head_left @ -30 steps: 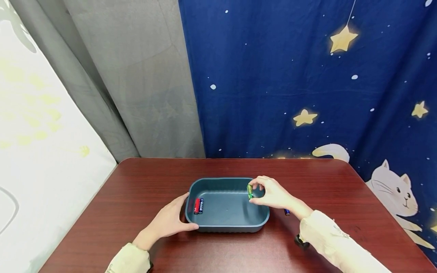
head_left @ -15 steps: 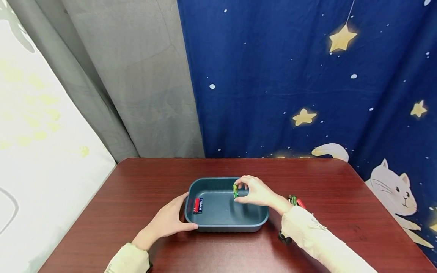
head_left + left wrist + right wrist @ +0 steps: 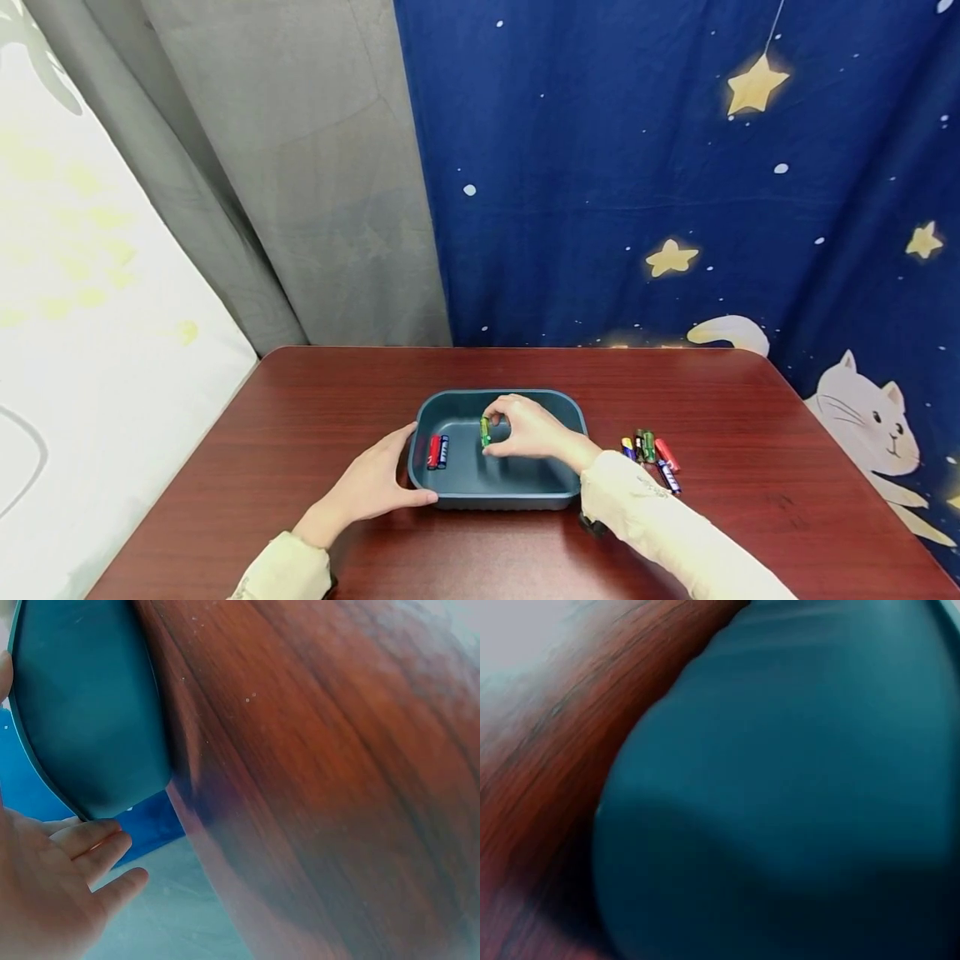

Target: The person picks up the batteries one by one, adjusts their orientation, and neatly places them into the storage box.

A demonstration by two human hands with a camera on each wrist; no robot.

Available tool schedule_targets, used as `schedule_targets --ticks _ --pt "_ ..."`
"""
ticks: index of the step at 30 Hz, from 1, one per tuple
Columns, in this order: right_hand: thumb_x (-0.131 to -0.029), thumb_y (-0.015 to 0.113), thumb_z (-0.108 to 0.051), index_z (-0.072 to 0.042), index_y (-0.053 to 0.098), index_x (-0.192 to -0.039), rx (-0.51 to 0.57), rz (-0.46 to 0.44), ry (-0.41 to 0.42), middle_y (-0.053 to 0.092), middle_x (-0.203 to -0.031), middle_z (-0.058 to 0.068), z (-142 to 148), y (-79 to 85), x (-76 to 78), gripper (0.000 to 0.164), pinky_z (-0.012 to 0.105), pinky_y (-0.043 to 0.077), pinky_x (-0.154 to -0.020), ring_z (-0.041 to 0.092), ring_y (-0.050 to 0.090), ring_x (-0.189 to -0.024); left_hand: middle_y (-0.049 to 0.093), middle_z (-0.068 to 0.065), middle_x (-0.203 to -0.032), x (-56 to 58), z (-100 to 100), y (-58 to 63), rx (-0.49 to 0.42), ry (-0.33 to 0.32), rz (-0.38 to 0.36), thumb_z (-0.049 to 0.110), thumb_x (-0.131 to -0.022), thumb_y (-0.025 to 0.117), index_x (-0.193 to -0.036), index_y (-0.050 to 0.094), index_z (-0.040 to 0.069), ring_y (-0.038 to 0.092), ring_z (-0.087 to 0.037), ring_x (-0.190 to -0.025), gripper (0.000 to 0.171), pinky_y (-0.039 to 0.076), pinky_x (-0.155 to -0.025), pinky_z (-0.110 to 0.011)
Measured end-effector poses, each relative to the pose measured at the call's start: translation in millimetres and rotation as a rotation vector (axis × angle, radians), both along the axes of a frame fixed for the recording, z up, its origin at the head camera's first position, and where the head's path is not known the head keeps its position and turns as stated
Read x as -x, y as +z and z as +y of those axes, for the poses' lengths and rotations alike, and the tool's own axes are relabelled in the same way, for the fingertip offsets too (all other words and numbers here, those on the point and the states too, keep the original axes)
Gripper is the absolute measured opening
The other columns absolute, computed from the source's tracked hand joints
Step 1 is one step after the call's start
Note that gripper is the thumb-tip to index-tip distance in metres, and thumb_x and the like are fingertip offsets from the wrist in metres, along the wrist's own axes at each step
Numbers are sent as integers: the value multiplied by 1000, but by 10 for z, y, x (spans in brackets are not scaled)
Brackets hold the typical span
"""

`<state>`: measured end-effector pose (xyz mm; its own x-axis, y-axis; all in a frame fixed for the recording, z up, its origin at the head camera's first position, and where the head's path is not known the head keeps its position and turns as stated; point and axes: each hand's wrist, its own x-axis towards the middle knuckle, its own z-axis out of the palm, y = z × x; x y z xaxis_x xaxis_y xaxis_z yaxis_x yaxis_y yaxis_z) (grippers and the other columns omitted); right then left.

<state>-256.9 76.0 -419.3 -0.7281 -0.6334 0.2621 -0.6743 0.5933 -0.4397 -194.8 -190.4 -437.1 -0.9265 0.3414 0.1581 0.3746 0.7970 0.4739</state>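
A blue-grey plastic bin (image 3: 517, 482) stands on the table. My left hand (image 3: 372, 478) rests against its left end, fingers fairly straight along the outside and the thumb at the near edge; the left wrist view shows the fingertips (image 3: 105, 829) touching the outer wall. Over the bin floor, my right hand (image 3: 528, 429) pinches a green battery (image 3: 485, 433) between thumb and fingers, roughly upright. Inside the bin at the left, a red battery (image 3: 433, 452) and a dark blue battery (image 3: 444, 452) lie side by side. Only the bin wall (image 3: 780, 765) and table show in the right wrist view.
To the right of the bin lies a loose group of several batteries, among them a green one (image 3: 648, 447), a red one (image 3: 667, 455) and a dark blue one (image 3: 668, 477). A brown wooden table (image 3: 315, 400) carries everything. Curtains (image 3: 570, 208) hang behind it.
My right hand has moved left and lower over the bin with the green battery still pinched. The batteries right of the bin have come out from behind my arm. The left hand stays put.
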Motion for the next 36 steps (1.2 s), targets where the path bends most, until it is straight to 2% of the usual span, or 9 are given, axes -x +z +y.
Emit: schedule_targets --ticks 9,20,36 --pt "-69 76 -38 -10 64 -100 -117 -16 -2 56 -85 -6 -245 -50 22 43 22 45 -70 8 49 -79 47 0 -131 -4 -6 -4 -8 -1 -4 64 -59 71 -139 36 14 46 -17 -117 101 41 -93 -42" --pt "-68 76 -39 -12 64 -96 -187 1 15 56 -82 -4 -441 -142 26 41 19 42 -66 6 47 -76 47 -1 -132 3 -5 -23 -13 -8 -3 64 -59 71 -139 35 13 47 -18 -117 102 41 -94 -42" --pt "-68 76 -40 -12 63 -91 -254 -16 6 52 -76 -6 -546 -193 59 39 19 38 -59 6 44 -72 46 -2 -132 3 1 1 -9 -13 -8 60 -60 73 -139 35 13 46 -19 -117 100 40 -94 -42"
